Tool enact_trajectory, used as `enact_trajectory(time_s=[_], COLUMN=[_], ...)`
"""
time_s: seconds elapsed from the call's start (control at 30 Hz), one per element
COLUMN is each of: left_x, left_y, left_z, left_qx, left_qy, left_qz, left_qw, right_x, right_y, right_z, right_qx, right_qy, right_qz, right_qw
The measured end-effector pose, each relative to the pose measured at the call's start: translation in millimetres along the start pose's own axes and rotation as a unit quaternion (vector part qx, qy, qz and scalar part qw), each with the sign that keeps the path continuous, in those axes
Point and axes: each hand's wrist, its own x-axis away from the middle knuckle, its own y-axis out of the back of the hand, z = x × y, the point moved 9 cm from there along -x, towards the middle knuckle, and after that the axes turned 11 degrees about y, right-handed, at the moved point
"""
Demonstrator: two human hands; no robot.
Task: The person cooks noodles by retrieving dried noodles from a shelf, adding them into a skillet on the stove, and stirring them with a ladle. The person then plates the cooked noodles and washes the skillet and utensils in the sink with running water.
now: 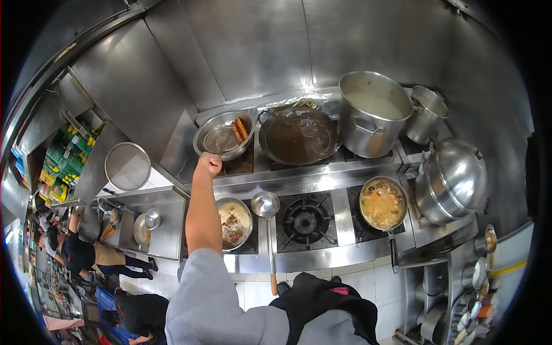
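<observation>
My left hand (210, 164) is stretched forward over the stove, its fingers curled closed. It is beside the front rim of a steel bowl (203, 135), and what it grips, if anything, is hidden. Two or so browned sausage-like pieces (239, 130) lie in that bowl. Below my forearm stands a pan of pale foamy food with brown bits (234, 223), partly covered by the arm. A long ladle (265, 204) with a wooden handle end rests across the stove's front edge. My right hand is not in view.
A wide wok of dark liquid (299, 136), a tall stockpot (369, 133) and a lidded steamer pot (450, 181) occupy the stove. A frying pan of soupy food (383, 202) sits right of a bare burner (305, 222). A sink (172, 227) and people (83, 250) are left.
</observation>
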Motion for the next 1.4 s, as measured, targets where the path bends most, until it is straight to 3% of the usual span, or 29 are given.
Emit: enact_trajectory(time_s=[0.17,0.23,0.7,0.93,1.1,1.2,1.23,1.3,1.4], left_x=[-9.5,-3.8,0.5,12.4,47.3,52.0,53.0,67.2,100.2], left_y=[3.5,-14.3,-24.3,-18.5,-18.7,-3.4,-2.9,-1.9,4.5], left_z=[22.4,24.6,52.8,58.1,54.3,43.2,39.2,36.2,41.0], left_qx=[0.037,0.019,0.034,0.026,-0.034,-0.079,-0.091,-0.137,-0.207], left_qy=[0.071,0.044,0.066,0.037,0.010,0.014,0.018,0.023,0.024], left_qz=[0.027,0.080,0.134,0.108,0.123,0.124,0.145,0.162,0.178], left_qw=[0.996,0.996,0.988,0.993,0.992,0.989,0.985,0.977,0.962], right_x=[1.8,1.1,2.3,6.6,11.4,18.1,27.2,40.7,59.5], right_y=[-1.2,-0.8,0.6,0.2,-9.9,-27.1,-48.2,-73.8,-112.9], right_z=[-2.3,-1.9,-11.7,-32.6,-80.3,-69.2,-85.3,-105.5,-128.8], right_qx=[-0.006,-0.009,-0.032,-0.068,-0.176,-0.251,-0.375,-0.417,-0.448], right_qy=[-0.008,-0.008,-0.033,-0.065,-0.131,-0.017,-0.135,-0.161,-0.113], right_qz=[-0.003,-0.004,-0.021,-0.041,-0.117,-0.146,-0.136,-0.142,-0.202], right_qw=[1.000,1.000,0.999,0.995,0.969,0.957,0.907,0.883,0.863])
